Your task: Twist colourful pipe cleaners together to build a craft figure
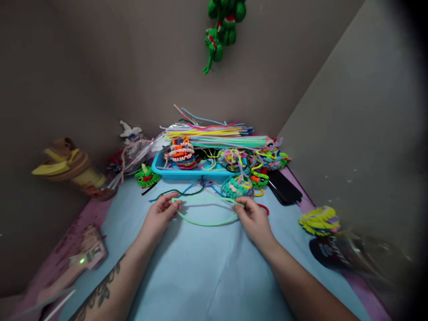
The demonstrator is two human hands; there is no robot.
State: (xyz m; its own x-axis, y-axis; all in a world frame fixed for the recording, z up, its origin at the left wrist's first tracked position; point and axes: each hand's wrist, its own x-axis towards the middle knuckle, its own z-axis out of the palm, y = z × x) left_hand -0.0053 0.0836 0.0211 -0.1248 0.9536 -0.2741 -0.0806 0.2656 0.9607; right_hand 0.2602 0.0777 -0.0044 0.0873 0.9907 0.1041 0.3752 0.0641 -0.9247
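Observation:
A mint-green pipe cleaner (207,224), bent into a long flat loop, is stretched between my hands above the blue cloth. My left hand (162,211) pinches its left end between thumb and fingers. At the other end, my right hand (253,217) is closed on the loop in the same kind of pinch. Just beyond the right fingers sits a teal fuzzy figure (236,187). A dark green pipe cleaner (185,194) lies curved behind the loop. Part of a red ring (264,208) shows beside the right hand.
A blue tray (197,176) at the back holds coiled fuzzy pieces, with a bundle of coloured pipe cleaners (217,133) behind it. At right are a black phone (285,187), a yellow coiled piece (320,220) and a clear container (361,254). A pink glue gun (88,254) lies left.

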